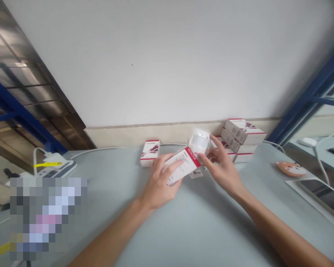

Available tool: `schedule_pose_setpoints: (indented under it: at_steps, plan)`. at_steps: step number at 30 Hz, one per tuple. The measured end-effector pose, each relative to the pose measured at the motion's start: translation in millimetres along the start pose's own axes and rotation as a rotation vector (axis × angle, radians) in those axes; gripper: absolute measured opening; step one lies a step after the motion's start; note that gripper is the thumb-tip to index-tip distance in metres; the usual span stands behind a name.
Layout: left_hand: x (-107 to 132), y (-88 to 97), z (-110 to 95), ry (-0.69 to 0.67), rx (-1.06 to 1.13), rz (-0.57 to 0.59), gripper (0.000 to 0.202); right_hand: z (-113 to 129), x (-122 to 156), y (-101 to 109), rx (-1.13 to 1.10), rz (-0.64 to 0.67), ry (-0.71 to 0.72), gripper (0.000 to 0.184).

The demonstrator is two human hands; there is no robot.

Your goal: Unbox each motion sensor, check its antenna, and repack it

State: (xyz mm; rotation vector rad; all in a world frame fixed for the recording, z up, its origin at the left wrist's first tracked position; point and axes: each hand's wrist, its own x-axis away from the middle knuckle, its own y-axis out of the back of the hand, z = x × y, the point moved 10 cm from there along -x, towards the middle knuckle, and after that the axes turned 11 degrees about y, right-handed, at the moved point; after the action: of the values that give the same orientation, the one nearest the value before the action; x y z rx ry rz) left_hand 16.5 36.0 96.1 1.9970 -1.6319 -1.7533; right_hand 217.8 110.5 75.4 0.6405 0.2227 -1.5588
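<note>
In my left hand (pixel 161 181) is a white and red cardboard box (pixel 180 167) marked "DETECTOR", tilted up toward the right. At the box's upper end sits a white motion detector (pixel 199 141) in a clear plastic bag, partly out of the box or just at its opening. My right hand (pixel 221 167) grips the detector and its bag from the right, with thumb and fingers closed on it. Below the box a small white printed piece (pixel 196 173) shows; I cannot tell whether it lies on the table or hangs from the box.
A similar box (pixel 150 152) stands near the wall at left. Several more boxes (pixel 242 139) are stacked at back right. An orange animal-shaped item (pixel 291 169) and a phone (pixel 323 194) lie at right. A power strip (pixel 55 167) with cables is at left, beside a blurred-out patch.
</note>
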Motion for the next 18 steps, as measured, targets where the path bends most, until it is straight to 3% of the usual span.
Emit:
schedule_pose_setpoints:
  at_steps: [4, 9, 13, 18]
  plan:
    - [-1, 4.4, -8, -0.065, 0.000, -0.036, 0.058, -4, 2, 1, -0.066, -0.009, -0.079, 0.089]
    - [-2, 6.0, -7, -0.068, 0.032, -0.033, 0.058, 1, 2, 2, 0.007, 0.001, -0.056, 0.098]
    - [1, 1.2, 2, 0.001, 0.068, -0.026, 0.058, -4, 2, -3, 0.010, 0.053, -0.046, 0.086]
    - [6, -4.3, 20, 0.147, 0.080, -0.065, 0.061, 1, 6, -15, -0.001, 0.149, 0.066, 0.056]
